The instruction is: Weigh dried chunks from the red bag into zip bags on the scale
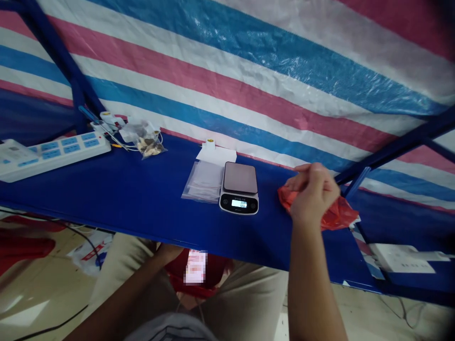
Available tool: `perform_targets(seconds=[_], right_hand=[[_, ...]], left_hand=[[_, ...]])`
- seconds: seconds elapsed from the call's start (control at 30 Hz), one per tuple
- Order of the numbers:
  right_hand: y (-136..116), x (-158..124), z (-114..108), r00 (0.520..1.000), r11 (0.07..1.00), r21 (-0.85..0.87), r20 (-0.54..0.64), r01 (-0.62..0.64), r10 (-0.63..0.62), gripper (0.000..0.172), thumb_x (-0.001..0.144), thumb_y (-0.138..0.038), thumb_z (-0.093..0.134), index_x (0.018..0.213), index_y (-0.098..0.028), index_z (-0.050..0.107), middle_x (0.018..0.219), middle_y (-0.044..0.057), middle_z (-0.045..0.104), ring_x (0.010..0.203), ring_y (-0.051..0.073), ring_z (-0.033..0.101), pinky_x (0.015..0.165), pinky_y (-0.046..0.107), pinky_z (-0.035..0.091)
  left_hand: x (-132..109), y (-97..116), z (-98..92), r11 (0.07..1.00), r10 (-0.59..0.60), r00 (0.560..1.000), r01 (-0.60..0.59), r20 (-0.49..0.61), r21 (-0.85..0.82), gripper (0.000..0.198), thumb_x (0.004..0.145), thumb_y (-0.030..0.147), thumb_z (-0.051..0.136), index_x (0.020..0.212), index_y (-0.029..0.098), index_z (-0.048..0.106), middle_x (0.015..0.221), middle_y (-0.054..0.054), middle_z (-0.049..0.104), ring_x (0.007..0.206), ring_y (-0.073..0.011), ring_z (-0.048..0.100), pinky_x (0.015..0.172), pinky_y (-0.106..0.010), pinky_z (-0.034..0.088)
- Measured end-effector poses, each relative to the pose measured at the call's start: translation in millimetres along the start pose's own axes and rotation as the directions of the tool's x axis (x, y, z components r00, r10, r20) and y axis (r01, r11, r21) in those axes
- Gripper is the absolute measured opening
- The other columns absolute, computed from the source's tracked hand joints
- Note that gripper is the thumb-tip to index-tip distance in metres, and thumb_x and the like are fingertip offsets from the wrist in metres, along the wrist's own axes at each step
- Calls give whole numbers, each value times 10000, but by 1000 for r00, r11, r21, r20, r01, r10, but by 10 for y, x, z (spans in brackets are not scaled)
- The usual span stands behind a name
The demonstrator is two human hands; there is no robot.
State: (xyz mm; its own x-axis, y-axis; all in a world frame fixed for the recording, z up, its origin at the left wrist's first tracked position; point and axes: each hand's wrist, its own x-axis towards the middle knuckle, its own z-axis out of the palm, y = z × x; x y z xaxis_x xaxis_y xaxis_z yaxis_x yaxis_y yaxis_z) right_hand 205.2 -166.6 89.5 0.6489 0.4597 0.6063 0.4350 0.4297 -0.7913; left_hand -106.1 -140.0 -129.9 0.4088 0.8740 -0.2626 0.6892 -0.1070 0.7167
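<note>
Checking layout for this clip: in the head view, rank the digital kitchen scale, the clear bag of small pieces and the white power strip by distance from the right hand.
From the right hand:
1. Digital kitchen scale, just left.
2. Clear bag of small pieces, farther left, back.
3. White power strip, far left end.

Scale (239,187) display reads "0.0". Markings on the power strip (50,154) are too small to read.

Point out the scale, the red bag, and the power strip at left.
scale (239,178): head view, on its weighing platform.
red bag (337,215): head view, on the crumpled plastic right of the right hand.
power strip (53,152): head view, on its white top face.
</note>
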Motion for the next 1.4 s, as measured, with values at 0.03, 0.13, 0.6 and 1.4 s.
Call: perform_targets(seconds=[0.03,0.13,0.6,1.4], right_hand=[[-71,43,-43,1000,1000,12,-8,23,-22,356,982,-414,501,737,-207,656,432,-68,412,367,105,403,461,257,431],[80,133,-89,1000,999,-44,19,-16,17,314,975,-406,507,775,-207,644,423,-77,396,345,107,368,422,251,375],[1329,-160,-2,992,861,-508,118,26,39,380,979,-435,408,1034,-161,666,779,58,680,621,181,603,628,300,462],[1021,-358,198,760,723,-343,527,600,-380,346,940,-138,518,1265,-191,624,1044,120,602,934,228,606,770,374,538]], left_hand=[[-122,20,-26,1000,-21,999,21,44,7,115,879,273,605,844,171,645,889,-50,692,828,-181,619,755,-298,500],[-594,206,-220,999,13,950,0,313,-42,185,854,277,533,741,176,640,758,-17,681,742,-165,616,706,-262,461],[842,1334,-1228,744,491,870,-392,-44,541,256,840,187,552,1065,195,674,1158,-74,662,1092,-262,569,928,-384,427],[1287,2223,-719,567,794,246,-631,-556,530,82,895,111,542,892,188,570,835,-17,659,795,-175,572,755,-342,388]])
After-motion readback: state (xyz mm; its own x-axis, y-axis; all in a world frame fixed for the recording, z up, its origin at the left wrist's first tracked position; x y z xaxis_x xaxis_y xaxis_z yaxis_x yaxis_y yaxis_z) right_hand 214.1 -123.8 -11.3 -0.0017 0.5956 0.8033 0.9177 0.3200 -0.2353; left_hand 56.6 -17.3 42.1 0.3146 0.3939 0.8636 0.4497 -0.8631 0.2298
